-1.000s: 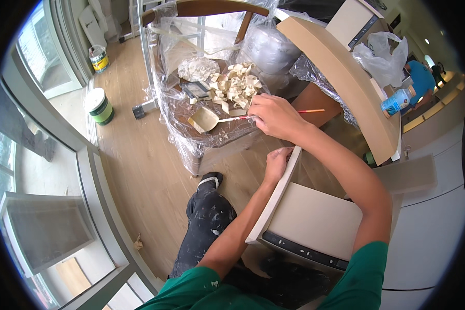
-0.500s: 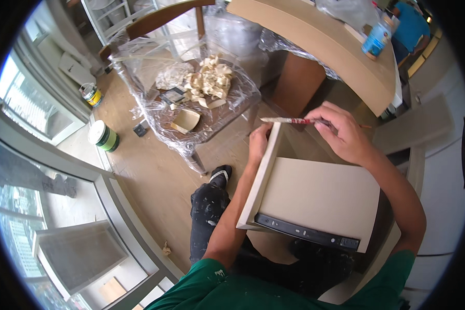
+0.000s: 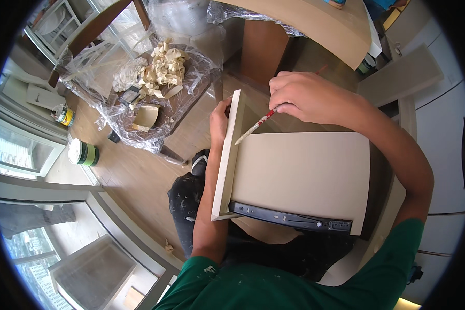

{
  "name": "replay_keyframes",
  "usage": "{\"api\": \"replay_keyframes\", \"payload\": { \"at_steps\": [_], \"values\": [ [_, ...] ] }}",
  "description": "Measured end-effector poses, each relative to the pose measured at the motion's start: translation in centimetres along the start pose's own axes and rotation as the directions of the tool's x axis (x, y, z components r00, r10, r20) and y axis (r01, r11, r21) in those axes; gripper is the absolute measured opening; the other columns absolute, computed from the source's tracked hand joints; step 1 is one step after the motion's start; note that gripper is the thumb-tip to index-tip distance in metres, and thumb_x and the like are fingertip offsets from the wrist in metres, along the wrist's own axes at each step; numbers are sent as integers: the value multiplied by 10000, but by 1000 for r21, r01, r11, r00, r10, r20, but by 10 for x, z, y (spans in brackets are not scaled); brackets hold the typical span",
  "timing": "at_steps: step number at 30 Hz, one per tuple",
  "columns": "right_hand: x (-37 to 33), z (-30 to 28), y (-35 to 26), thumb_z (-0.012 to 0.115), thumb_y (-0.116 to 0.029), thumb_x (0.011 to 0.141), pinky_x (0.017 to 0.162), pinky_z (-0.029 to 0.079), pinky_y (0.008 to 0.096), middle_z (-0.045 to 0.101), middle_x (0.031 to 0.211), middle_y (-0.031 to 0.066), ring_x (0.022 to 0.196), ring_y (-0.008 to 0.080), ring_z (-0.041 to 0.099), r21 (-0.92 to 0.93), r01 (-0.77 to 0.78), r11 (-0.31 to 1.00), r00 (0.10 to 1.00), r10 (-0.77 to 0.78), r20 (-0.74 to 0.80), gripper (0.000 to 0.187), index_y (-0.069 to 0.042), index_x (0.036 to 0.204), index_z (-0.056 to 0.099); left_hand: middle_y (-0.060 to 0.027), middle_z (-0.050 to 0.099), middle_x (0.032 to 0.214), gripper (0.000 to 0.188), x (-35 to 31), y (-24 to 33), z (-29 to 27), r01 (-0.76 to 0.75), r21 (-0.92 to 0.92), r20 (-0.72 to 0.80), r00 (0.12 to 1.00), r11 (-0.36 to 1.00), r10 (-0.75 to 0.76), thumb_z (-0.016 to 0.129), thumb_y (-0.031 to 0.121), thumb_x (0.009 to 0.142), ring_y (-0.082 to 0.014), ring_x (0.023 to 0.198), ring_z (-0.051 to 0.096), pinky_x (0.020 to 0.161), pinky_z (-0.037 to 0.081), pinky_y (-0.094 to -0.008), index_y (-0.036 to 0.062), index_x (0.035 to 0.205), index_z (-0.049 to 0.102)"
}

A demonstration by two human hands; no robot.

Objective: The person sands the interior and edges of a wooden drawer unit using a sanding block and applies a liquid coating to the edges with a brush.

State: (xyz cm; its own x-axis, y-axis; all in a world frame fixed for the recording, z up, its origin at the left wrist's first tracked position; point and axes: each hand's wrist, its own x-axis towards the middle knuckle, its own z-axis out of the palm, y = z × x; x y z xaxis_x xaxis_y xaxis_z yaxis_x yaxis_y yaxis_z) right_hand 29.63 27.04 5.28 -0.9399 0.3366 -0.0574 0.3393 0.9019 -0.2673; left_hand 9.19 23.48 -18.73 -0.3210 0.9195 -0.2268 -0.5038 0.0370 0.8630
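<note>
A cream drawer (image 3: 302, 173) lies across my lap, its front panel (image 3: 226, 165) standing up on the left. Along its near side runs a dark metal slide rail (image 3: 289, 216). My left hand (image 3: 219, 123) grips the outer face of the front panel near its far end; some fingers are hidden behind it. Pinched in my right hand (image 3: 299, 98) is a thin paintbrush (image 3: 257, 125) with a paint-smeared, red-and-white shaft. The brush slants down to the left, its tip at the inner face of the front panel. Whether the tip touches cannot be made out.
Ahead to the left, a plastic-wrapped chair (image 3: 178, 121) carries crumpled masking tape (image 3: 165, 67) and a sanding pad (image 3: 145, 118). Paint cans (image 3: 83, 153) stand on the floor by the window. A cardboard-covered table (image 3: 315, 23) is ahead, white cabinets (image 3: 439, 139) at the right.
The brush has swung from above the panel's far end down to its inner face, with my right hand moving left. The view has shifted, so the chair and table appear further left.
</note>
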Motion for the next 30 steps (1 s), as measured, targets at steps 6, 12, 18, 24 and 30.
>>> {"api": "replay_keyframes", "payload": {
  "at_steps": [6, 12, 18, 24, 30],
  "values": [
    [14, 7, -3, 696, -57, 899, 794, 544, 454, 605, 890, 99, 940, 294, 651, -157, 97, 983, 995, -92, 41, 79, -20, 867, 759, -135, 772, 1115, 418, -8, 4, 3, -102, 171, 1, 995, 980, 104, 470, 197, 1056, -156, 969, 686, 880, 537, -307, -57, 1261, 730],
    [11, 12, -2, 689, -64, 905, 813, 547, 439, 600, 889, 81, 961, 271, 638, -148, 71, 986, 997, -68, 25, 97, -17, 840, 744, -84, 753, 1030, 420, -13, 15, 9, 33, -27, -16, 999, 999, -34, 532, 245, 1029, -135, 874, 654, 800, 516, -291, -56, 1230, 743],
    [14, 11, -6, 687, -119, 954, 857, 513, 413, 607, 939, 61, 957, 255, 599, -148, 55, 988, 996, -44, 75, 118, -49, 950, 782, -63, 744, 987, 409, -8, 11, 7, 57, -86, -8, 998, 995, -58, 559, 262, 1017, -126, 842, 642, 774, 504, -279, -44, 1201, 758],
    [13, 15, -4, 683, -116, 956, 870, 520, 410, 616, 951, 60, 970, 253, 600, -130, 50, 990, 997, -41, 68, 122, -50, 965, 786, -62, 745, 984, 403, -12, 16, 12, 61, -88, -32, 997, 994, -64, 564, 263, 1013, -127, 843, 643, 769, 503, -277, -39, 1186, 767],
    [14, 16, 2, 643, -83, 974, 880, 541, 430, 607, 943, 88, 998, 269, 625, -146, 49, 988, 998, -42, 50, 154, -25, 878, 748, -59, 743, 975, 396, -4, 5, 7, 59, -128, -18, 998, 990, -62, 570, 259, 1012, -124, 829, 634, 765, 498, -276, -39, 1180, 770]
  ]
}}
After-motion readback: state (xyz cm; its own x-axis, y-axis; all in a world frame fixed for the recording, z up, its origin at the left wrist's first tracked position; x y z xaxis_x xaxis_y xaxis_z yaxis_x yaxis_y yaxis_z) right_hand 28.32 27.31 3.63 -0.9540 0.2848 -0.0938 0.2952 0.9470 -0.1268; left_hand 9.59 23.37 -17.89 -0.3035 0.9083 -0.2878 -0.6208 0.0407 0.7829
